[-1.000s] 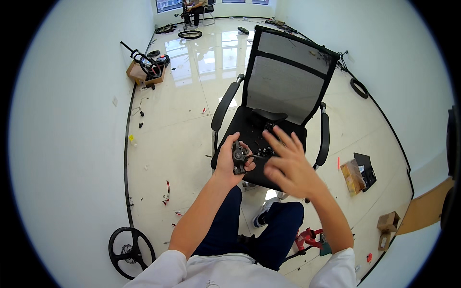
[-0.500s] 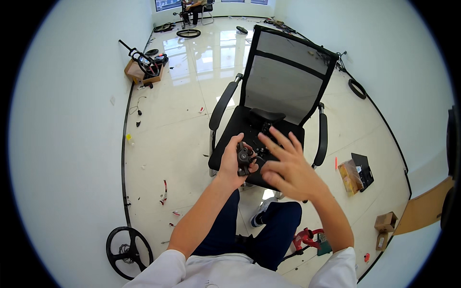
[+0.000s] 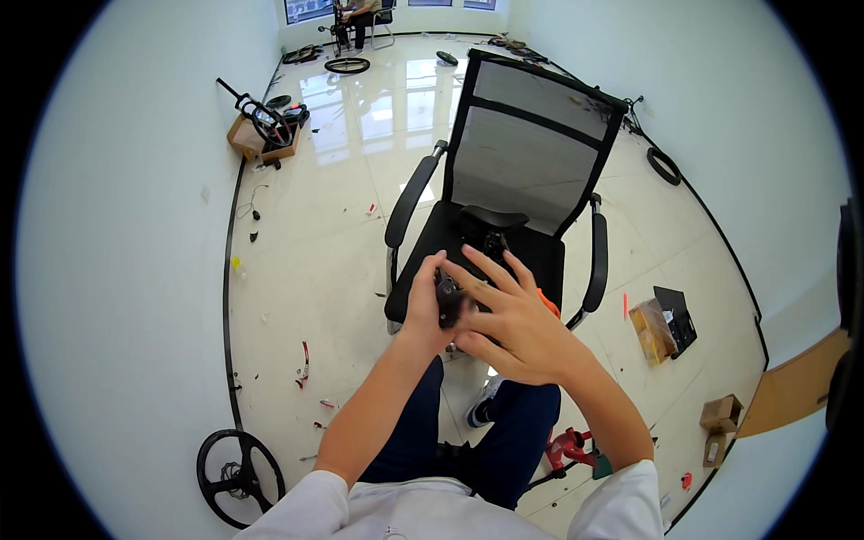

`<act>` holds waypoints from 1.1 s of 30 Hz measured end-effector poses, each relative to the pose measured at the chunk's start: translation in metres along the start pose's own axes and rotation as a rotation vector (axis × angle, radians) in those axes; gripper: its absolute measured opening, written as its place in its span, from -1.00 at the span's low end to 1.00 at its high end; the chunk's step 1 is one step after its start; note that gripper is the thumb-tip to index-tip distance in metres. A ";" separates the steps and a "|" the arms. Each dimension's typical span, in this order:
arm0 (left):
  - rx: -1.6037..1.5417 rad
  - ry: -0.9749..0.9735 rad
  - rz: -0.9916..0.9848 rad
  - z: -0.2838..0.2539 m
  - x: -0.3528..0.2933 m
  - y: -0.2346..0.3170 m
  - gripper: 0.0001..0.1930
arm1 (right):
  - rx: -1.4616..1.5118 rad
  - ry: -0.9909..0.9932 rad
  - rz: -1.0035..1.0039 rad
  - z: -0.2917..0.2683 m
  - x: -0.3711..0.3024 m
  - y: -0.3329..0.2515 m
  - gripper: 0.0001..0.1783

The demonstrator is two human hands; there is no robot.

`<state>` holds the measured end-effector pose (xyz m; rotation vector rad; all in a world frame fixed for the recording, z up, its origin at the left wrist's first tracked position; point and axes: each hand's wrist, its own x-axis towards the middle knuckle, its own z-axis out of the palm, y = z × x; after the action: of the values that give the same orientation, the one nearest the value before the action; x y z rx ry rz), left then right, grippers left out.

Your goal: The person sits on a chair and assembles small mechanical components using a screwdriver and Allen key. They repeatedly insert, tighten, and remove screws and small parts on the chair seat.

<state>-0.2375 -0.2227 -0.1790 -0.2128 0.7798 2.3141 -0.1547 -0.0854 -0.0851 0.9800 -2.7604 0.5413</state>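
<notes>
My left hand (image 3: 423,301) grips a small black mechanical part (image 3: 447,300) over the front edge of a black mesh office chair (image 3: 531,153). My right hand (image 3: 513,315) lies over that part from the right, fingers spread and touching it. More dark parts (image 3: 490,229) and an orange item (image 3: 549,304) rest on the chair seat behind my hands; the part is half hidden by my fingers.
A black wheel (image 3: 236,463) lies on the floor at lower left. A red tool (image 3: 569,445) sits by my right leg. Cardboard boxes (image 3: 720,418) and a packet (image 3: 654,328) are at right. More wheels and a box (image 3: 261,135) stand far left; another person (image 3: 355,13) sits at the far end.
My right hand has closed in over the part in my left hand, and both hands have shifted slightly toward the chair seat.
</notes>
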 end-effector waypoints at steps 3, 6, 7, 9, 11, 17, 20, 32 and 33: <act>-0.131 0.041 0.047 0.001 -0.001 0.003 -0.65 | -0.001 0.052 0.123 0.000 -0.023 0.020 -0.62; -0.081 -0.029 0.032 0.003 -0.002 -0.008 -0.65 | -0.100 0.138 0.221 0.000 -0.014 0.046 -0.58; -0.066 -0.040 0.011 0.004 -0.001 -0.013 -0.64 | -0.052 0.151 0.205 0.001 -0.008 0.049 -0.57; -0.041 -0.094 0.054 0.010 0.000 -0.022 -0.65 | -0.004 0.151 0.151 0.003 0.006 0.046 -0.55; -0.024 -0.042 0.174 0.019 0.001 -0.029 -0.65 | 0.073 0.114 0.052 0.004 0.011 0.028 -0.59; -0.078 0.055 -0.007 -0.006 0.011 -0.010 -0.66 | 0.105 -0.012 0.134 0.004 -0.026 0.027 -0.61; -0.086 -0.002 0.024 -0.006 0.014 -0.014 -0.66 | 0.040 0.083 0.258 0.008 -0.022 0.048 -0.53; 0.150 0.242 0.505 -0.010 0.020 -0.034 -0.63 | 0.258 0.341 0.373 0.065 -0.006 0.072 -0.67; 0.194 0.242 0.564 -0.017 0.026 -0.040 -0.63 | 0.331 0.388 0.381 0.071 -0.005 0.071 -0.69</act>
<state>-0.2325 -0.1948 -0.2207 -0.2072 1.3170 2.7411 -0.1984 -0.0588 -0.1716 0.3333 -2.5450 1.1396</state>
